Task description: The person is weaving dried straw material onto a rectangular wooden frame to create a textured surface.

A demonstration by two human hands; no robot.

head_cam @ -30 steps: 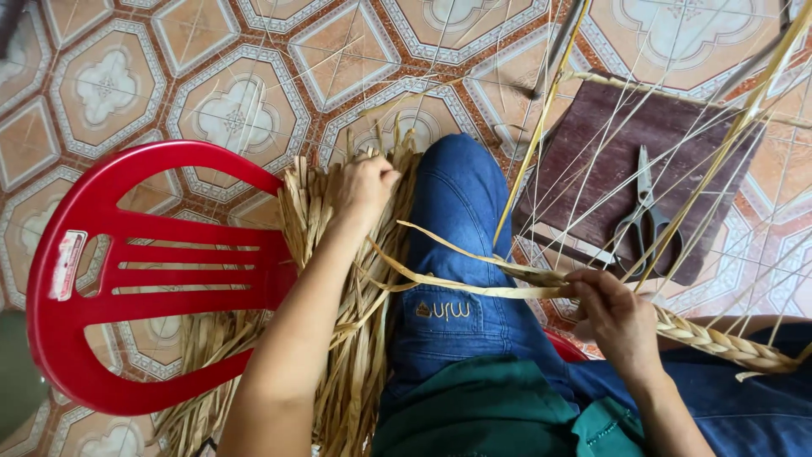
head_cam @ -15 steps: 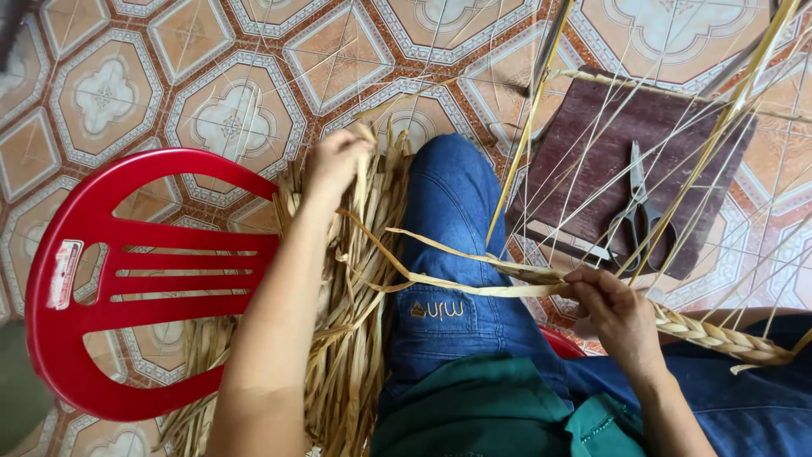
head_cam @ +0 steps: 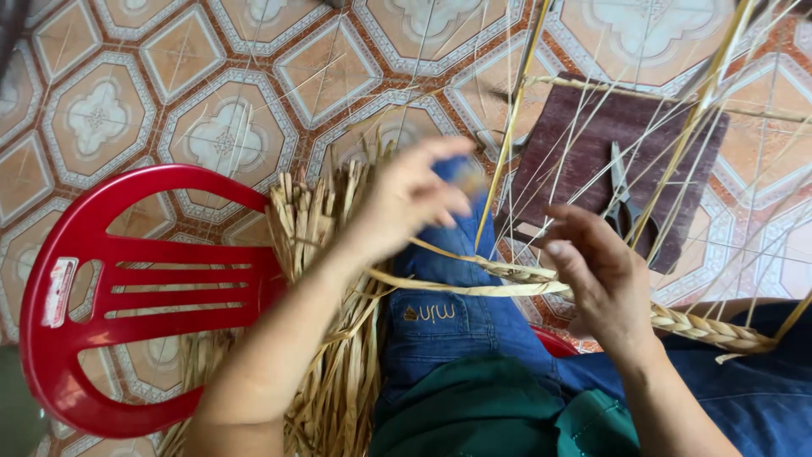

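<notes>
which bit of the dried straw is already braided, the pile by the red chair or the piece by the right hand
The piece running from the right hand toward the right edge, the braided cord, is plaited tight. The straw pile beside the red chair is loose, flat strips.

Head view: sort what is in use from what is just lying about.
In use:
- left hand, blurred, above the dried straw bundle
- right hand at the braided straw rope
- loose straw strip across the knee

Lying about:
- scissors on the brown mat
- red plastic chair
</notes>
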